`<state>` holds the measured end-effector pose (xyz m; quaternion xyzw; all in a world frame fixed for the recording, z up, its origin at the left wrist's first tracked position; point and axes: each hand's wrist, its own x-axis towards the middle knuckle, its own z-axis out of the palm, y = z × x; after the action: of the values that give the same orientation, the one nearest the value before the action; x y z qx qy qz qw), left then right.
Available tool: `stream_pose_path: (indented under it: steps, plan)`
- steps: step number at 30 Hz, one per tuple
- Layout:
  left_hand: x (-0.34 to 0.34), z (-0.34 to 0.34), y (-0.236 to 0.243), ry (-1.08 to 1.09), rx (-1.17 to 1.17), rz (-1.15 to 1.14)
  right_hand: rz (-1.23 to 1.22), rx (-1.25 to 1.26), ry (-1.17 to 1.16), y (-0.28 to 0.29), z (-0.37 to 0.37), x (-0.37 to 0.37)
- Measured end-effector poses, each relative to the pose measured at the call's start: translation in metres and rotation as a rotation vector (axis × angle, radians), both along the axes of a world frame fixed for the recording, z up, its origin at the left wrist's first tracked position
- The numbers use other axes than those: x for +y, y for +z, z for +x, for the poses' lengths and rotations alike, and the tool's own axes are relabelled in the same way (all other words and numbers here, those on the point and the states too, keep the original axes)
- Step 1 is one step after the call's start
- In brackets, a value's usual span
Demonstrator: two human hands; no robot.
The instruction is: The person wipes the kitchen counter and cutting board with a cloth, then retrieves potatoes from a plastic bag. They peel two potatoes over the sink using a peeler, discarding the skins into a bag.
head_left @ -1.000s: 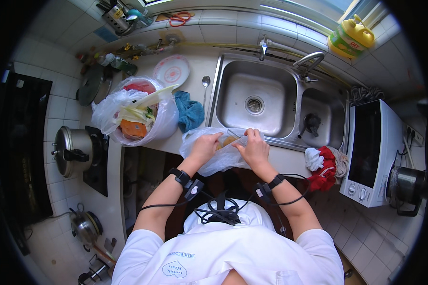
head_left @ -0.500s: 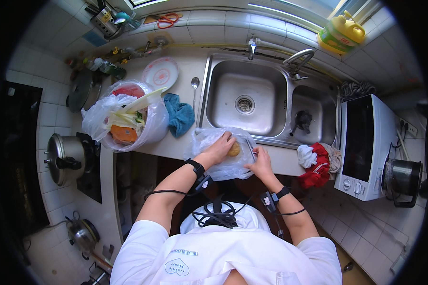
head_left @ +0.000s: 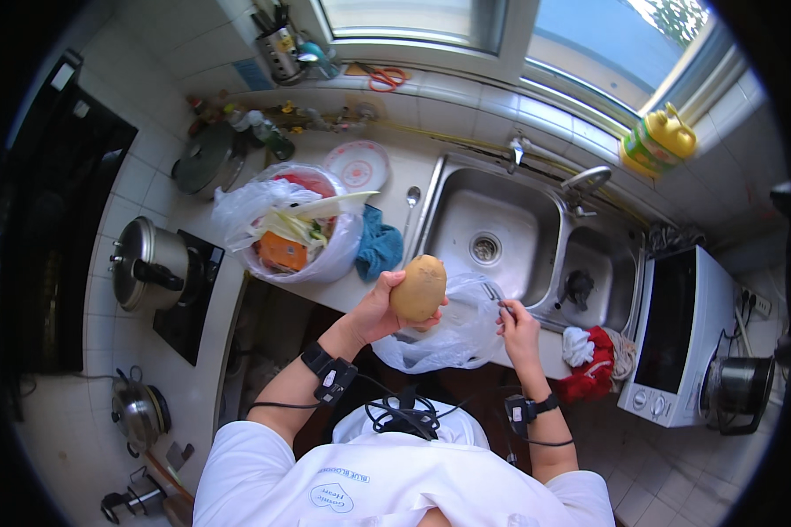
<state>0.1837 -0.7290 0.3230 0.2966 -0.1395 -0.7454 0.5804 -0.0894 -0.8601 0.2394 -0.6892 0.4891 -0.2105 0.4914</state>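
My left hand (head_left: pixel 380 312) is wrapped round a large tan potato (head_left: pixel 420 285), held up over the counter's front edge. A thin translucent plastic bag (head_left: pixel 448 347) lies crumpled just beneath it, overlapping the front of the sink. My right hand (head_left: pixel 518 327), at the bag's right side, has its fingers closed on the end of a slim metal utensil (head_left: pixel 494 292), whose exact kind I cannot tell.
A steel double sink (head_left: pixel 448 211) has faucets behind. Left are a bag-lined bin of scraps (head_left: pixel 281 250), blue cloth (head_left: pixel 376 246), spoon (head_left: pixel 411 206), plate (head_left: pixel 356 162) and pressure cooker (head_left: pixel 145 259). Right are red cloths (head_left: pixel 593 364) and a microwave (head_left: pixel 685 325).
My left hand has lifted the potato out of the bag into view. My right hand has pinched the metal utensil. The view has tilted up, showing more window.
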Motion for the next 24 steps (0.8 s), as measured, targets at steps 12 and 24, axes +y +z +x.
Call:
stream_pose_path:
  steps: [12,24]
  plan:
    - [0.106,0.202,0.062,0.971,-0.804,-0.037,-0.178,0.675,0.032,0.015,0.059,-0.02]
    - [0.029,0.251,-0.024,-0.086,-0.871,0.319,-0.239,0.789,-0.3,0.07,0.082,-0.001]
